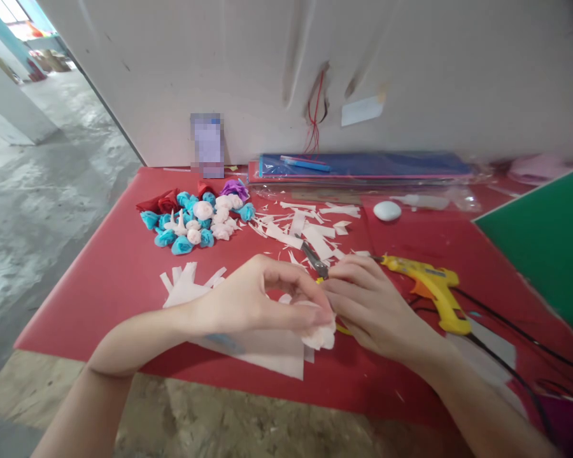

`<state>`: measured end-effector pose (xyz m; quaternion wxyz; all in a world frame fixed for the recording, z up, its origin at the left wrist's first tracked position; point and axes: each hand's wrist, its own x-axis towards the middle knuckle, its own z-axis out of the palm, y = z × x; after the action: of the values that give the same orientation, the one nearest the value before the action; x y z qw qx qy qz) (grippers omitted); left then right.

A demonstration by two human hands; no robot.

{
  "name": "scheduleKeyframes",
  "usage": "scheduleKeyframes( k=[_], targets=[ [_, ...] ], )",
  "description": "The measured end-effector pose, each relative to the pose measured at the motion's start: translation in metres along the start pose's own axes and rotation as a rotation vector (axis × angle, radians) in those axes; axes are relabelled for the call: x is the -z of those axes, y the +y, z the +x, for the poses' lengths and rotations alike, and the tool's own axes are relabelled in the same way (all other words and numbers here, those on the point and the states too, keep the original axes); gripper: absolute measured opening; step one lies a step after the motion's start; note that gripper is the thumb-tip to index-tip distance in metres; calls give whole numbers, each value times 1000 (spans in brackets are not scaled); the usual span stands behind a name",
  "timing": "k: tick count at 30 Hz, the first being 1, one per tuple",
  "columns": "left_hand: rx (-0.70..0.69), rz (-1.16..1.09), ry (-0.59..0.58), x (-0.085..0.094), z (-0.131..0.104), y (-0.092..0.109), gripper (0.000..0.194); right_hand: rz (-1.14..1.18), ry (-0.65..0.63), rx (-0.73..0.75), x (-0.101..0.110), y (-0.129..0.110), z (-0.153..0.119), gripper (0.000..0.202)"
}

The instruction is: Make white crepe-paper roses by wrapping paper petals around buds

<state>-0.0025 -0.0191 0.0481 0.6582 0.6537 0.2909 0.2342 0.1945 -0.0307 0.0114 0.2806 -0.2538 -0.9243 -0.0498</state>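
Two hands meet above the near edge of the red surface [76,299], just over a white sheet [277,356] lying along that edge. The left hand [253,299] has its fingers closed on a pale pink paper flower [321,337], pinching it between thumb and fingertips, probably so the thin folds are not crushed. Beside it, the right hand [377,305] has curled fingers close to the flower; whether they grip it, or the yellow-handled tool [314,257] partly under them, I cannot tell. Toward the right edge lies a yellow glue gun [420,277], its grip angled toward the near right corner, presumably for an easy reach (its black cord [510,372] trails that way too). Farther back, white paper scraps [318,242] lie scattered, perhaps pushed out of the working spot. Blue, pink, red and purple paper flowers [184,244] cluster by the far left corner, likely grouped to keep them from being flattened. Along the far edge rests a blue pack [372,164] in clear plastic.
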Motion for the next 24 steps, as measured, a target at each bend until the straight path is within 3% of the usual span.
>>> scheduleKeyframes(
  k=[5,14,20,24],
  targets=[
    [55,35,1,-2,1,4,12,8,-30,24,-2,1,2,30],
    [1,48,70,-2,2,1,11,24,-35,17,-2,-1,3,29],
    [-78,-43,59,-1,2,3,31,55,38,13,1,3,3,23],
    [-70,-103,117,-4,0,3,20,126,107,-90,0,6,-1,18]
  ],
)
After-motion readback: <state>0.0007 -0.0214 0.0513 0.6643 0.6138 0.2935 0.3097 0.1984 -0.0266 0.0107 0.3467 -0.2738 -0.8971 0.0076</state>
